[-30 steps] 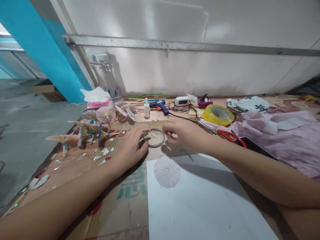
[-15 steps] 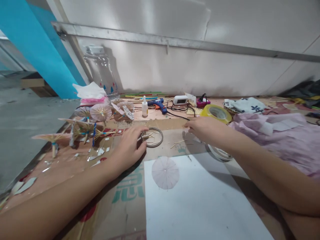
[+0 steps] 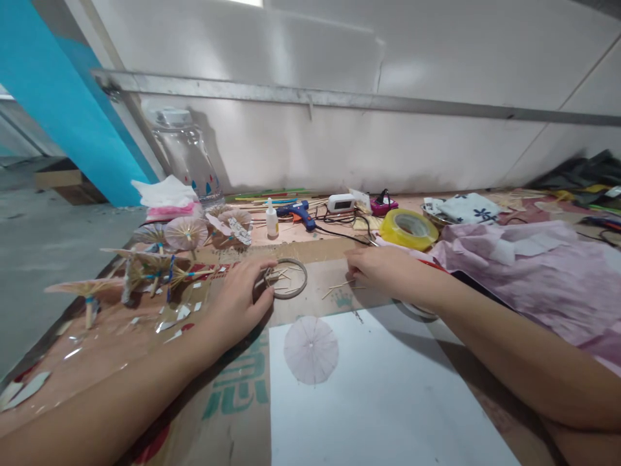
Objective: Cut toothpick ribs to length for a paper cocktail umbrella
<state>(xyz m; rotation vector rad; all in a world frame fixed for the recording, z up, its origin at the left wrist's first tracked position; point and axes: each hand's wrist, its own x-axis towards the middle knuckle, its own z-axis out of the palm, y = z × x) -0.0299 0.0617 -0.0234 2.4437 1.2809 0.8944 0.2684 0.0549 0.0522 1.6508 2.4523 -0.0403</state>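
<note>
My left hand [image 3: 242,294] rests on the cardboard [image 3: 242,427], thumb and fingers curled about the left side of a grey-brown ring [image 3: 305,279]. Inside the ring lie several short thin sticks [image 3: 287,277]. My right hand [image 3: 371,268] hovers at the right, fingertips pinched together above a few loose sticks [image 3: 334,288]; whether anything is between them is hidden. In front of both hands, a round pleated pinkish paper disc [image 3: 311,350] lies on a white sheet [image 3: 369,401]. Beneath the right forearm shows part of a round, pale-rimmed object [image 3: 417,312].
Small paper umbrellas [image 3: 187,233] crowd the left side, with paper scraps around. Along the back are a bottle [image 3: 272,220], a blue glue gun [image 3: 298,212], a yellow tape roll [image 3: 407,230] and a clear jug [image 3: 187,152]. Pink cloth [image 3: 533,265] lies at right.
The view has shifted, so everything sits slightly lower and further left. A red and dark edge now shows beside my right forearm. My left hand stays at the ring.
</note>
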